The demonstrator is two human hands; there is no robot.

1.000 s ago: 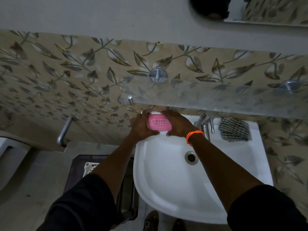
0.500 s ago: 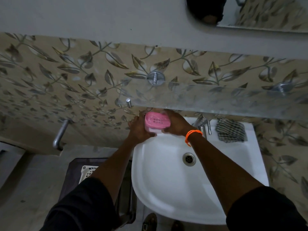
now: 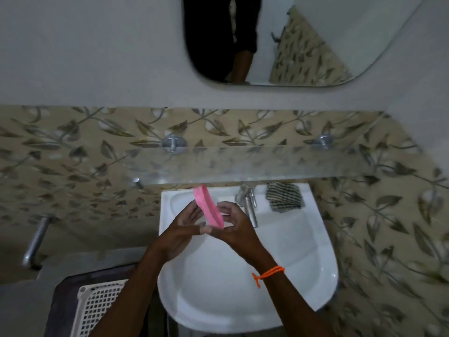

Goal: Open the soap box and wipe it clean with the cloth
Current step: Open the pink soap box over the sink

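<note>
The soap box [image 3: 209, 207] is pink, with a clear lower part that I can barely make out. Its pink lid stands tilted up on edge between my hands, above the white sink [image 3: 286, 254]. My left hand [image 3: 182, 227] cups it from the left and my right hand [image 3: 232, 222] grips the clear part from the right; an orange band circles that wrist. A checked cloth [image 3: 284, 197] lies crumpled on the sink's back right corner, beside the tap [image 3: 248, 203], apart from both hands.
A glass shelf [image 3: 267, 164] on two metal pegs juts out just above the sink's back edge. A mirror [image 3: 303, 40] hangs higher up. A white lattice basket [image 3: 97, 310] stands at the lower left, and a metal pipe [image 3: 34, 242] sticks out of the left wall.
The box came off the sink's back edge toward me and over the basin. Its pink lid swung from flat to standing on edge. The camera tilted up, bringing the mirror into view.
</note>
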